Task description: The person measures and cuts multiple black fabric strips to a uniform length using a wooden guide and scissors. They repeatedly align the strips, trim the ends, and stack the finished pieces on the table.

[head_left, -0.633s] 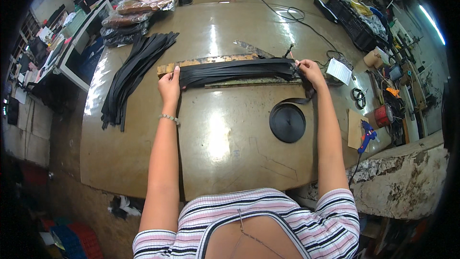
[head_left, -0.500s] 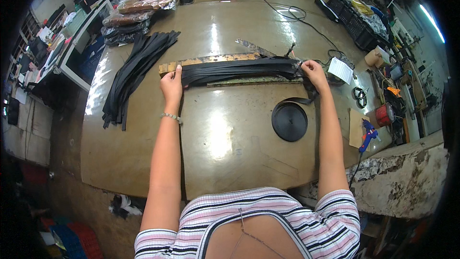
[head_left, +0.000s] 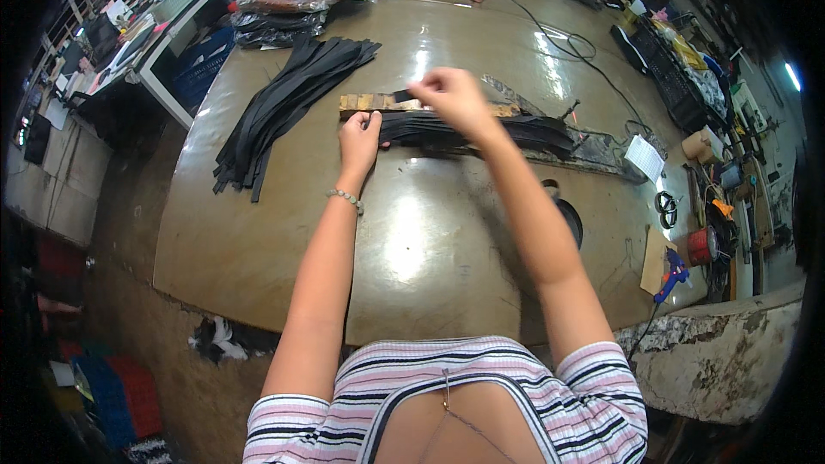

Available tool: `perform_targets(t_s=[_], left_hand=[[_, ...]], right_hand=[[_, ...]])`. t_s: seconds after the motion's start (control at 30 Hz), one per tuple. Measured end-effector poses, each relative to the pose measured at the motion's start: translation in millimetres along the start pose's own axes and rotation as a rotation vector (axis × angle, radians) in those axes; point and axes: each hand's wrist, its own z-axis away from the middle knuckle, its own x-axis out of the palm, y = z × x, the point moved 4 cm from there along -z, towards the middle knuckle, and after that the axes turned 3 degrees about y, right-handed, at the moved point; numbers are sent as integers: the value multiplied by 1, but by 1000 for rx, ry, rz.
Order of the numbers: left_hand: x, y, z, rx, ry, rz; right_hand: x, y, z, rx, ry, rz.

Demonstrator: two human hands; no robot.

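The fingertips of the right hand (head_left: 454, 103) come together on a black strip end (head_left: 402, 95), which pokes out to their left over the worn yellow-brown bar (head_left: 368, 103) (motion blur softens this hand, so the exact grip is hard to read). The left hand (head_left: 358, 139), thumb uppermost and fingers curled, pinches the left end of a bundle of black strips (head_left: 430, 132). That bundle lies crosswise on the table (head_left: 258, 258), along the near side of the bar, and passes beneath the right hand. A beaded bracelet (head_left: 345, 198) circles the left wrist.

Farther out, a coil of black strap (head_left: 570, 225) is partly hidden by the right forearm. A loose fan of cut black strips (head_left: 292, 112) rests to the left, well apart from the hands. On the right are a white paper (head_left: 644, 158) and, nearer the table's edge, a blue glue gun (head_left: 672, 275). Plastic-wrapped packs (head_left: 292, 13) are stacked at the far left, and a dark cable (head_left: 601, 77) snakes across the far right.
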Motion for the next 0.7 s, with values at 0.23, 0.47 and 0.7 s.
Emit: perform_targets(t_s=[0.23, 0.47, 0.7], left_hand=[[0, -6, -12, -6, 55, -48], [1, 2, -9, 57, 112, -188], [0, 5, -11, 145, 163, -339]], right_hand=[[79, 51, -32, 219, 111, 248], [49, 25, -16, 182, -71, 171], [-100, -21, 128, -45, -181, 224]])
